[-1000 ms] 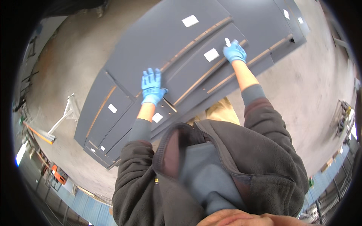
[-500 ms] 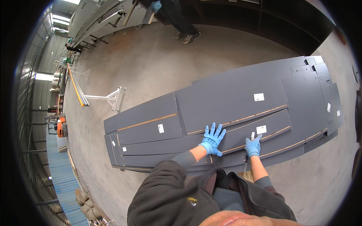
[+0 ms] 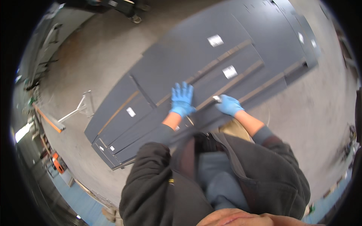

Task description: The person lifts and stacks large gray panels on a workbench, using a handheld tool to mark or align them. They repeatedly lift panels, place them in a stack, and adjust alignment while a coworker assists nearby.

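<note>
Dark grey flat panels (image 3: 184, 56) of several sizes lie together as one wide surface in front of me, some with brown bare edges. My left hand (image 3: 182, 101), in a blue glove, rests flat on them with its fingers spread. To its right, my gloved right hand (image 3: 229, 105) is closed around a small silver metal tool (image 3: 217, 98). The tool's tip is close to the brown edge of a narrow panel; motion blur hides whether they touch. A thin hose hung below that hand in the earlier picture. White labels, such as one label (image 3: 229, 72), are stuck on the panels.
Beyond the panels, a person's legs (image 3: 128, 9) show at the top. A white metal stand (image 3: 77, 109) with an orange-edged bar is on the concrete floor (image 3: 109, 49) at left. An orange machine (image 3: 57, 162) stands farther left. Something tan (image 3: 235, 130) sits beneath my right forearm.
The whole view has turned, so the panels now slant more steeply up to the right. My right hand has turned, its tool now pointing left. My left hand still lies spread on the panels.
</note>
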Motion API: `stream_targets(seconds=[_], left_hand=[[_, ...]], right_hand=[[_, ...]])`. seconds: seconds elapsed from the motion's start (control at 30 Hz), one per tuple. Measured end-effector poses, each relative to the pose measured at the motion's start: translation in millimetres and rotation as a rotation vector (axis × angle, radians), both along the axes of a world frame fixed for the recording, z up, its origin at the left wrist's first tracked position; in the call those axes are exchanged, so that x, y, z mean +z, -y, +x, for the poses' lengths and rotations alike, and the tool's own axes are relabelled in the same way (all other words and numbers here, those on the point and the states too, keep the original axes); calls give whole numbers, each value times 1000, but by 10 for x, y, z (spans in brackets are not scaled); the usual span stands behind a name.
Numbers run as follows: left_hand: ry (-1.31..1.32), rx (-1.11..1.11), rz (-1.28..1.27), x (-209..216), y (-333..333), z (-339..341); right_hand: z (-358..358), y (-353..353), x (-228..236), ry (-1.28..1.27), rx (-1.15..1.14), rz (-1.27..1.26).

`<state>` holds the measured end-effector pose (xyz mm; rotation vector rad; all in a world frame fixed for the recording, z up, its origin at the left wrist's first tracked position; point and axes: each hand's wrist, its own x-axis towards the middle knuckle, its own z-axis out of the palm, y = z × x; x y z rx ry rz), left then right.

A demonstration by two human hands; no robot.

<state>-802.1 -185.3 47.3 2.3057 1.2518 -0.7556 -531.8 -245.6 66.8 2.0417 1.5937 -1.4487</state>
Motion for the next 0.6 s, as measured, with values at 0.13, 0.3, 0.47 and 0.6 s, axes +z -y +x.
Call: stream_targets(seconds=[0.13, 0.3, 0.47, 0.6], left_hand=[[-9, -27, 53, -54, 44, 69], [-115, -34, 9, 87, 32, 133], [-98, 12, -73, 295, -15, 163], [-117, 93, -89, 434, 11, 268]], right_hand=[[-33, 134, 272, -232, 193, -374], [1492, -122, 260, -20, -511, 159], [1839, 100, -17, 234, -108, -226], [1229, 531, -32, -7, 184, -267]])
